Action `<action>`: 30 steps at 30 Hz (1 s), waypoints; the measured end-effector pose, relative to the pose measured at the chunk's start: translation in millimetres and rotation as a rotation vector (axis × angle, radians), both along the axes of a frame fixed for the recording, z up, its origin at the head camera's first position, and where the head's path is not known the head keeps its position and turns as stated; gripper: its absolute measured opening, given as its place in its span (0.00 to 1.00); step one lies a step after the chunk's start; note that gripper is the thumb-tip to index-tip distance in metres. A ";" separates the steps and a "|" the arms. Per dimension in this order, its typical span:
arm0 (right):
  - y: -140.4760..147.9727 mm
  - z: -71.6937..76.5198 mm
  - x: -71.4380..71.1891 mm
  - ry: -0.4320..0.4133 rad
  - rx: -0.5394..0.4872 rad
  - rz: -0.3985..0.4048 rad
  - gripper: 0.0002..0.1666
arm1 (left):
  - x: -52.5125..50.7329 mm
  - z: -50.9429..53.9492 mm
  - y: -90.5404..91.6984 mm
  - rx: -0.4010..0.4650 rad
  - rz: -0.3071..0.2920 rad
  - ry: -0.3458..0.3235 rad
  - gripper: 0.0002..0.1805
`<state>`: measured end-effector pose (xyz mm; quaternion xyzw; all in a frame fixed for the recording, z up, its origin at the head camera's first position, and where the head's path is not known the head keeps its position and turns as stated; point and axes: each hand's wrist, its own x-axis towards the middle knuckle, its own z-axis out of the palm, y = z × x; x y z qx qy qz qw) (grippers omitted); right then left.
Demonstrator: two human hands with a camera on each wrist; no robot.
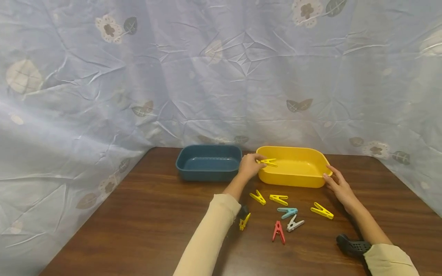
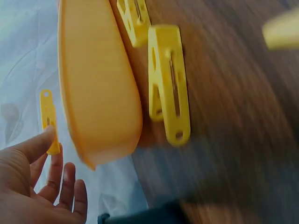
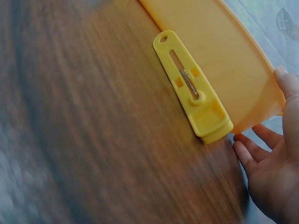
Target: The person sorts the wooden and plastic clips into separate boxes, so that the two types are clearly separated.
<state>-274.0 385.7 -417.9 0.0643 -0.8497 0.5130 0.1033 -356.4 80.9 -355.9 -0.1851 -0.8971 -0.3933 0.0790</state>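
My left hand pinches a yellow clothespin between thumb and fingers, over the left end of a yellow plastic basin. In the left wrist view that clothespin stands clear of the basin wall. At the basin's other end, my right hand holds the right corner, with the thumb at the rim and the fingers bent along the end wall. Beside that hand lies another yellow clothespin. Two more yellow clothespins rest in front of the basin.
A dark blue basin stands left of the yellow one. Nearer on the brown wooden table lie blue, white, red and yellow clothespins. A patterned cloth hangs behind the table.
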 end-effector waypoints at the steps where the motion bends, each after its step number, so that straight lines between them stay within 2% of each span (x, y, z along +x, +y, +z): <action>1: -0.1 -0.4 0.0 0.000 -0.001 -0.002 0.37 | 0.6 -1.4 2.2 -0.012 0.011 -0.002 0.13; 7: -1.7 -2.3 0.1 0.001 0.002 -0.008 0.37 | 2.1 -11.8 10.2 -0.049 0.070 -0.011 0.12; 12: -3.0 -2.3 0.1 0.006 -0.003 -0.006 0.37 | 1.9 -17.8 10.3 -0.032 0.087 -0.006 0.13; 17: -1.6 0.4 -1.3 0.004 -0.001 -0.009 0.37 | 0.2 -19.1 11.5 0.003 0.080 0.005 0.13; 30: 1.2 -2.7 -1.1 0.007 0.008 -0.018 0.37 | -0.2 -19.8 13.9 0.035 0.086 -0.021 0.13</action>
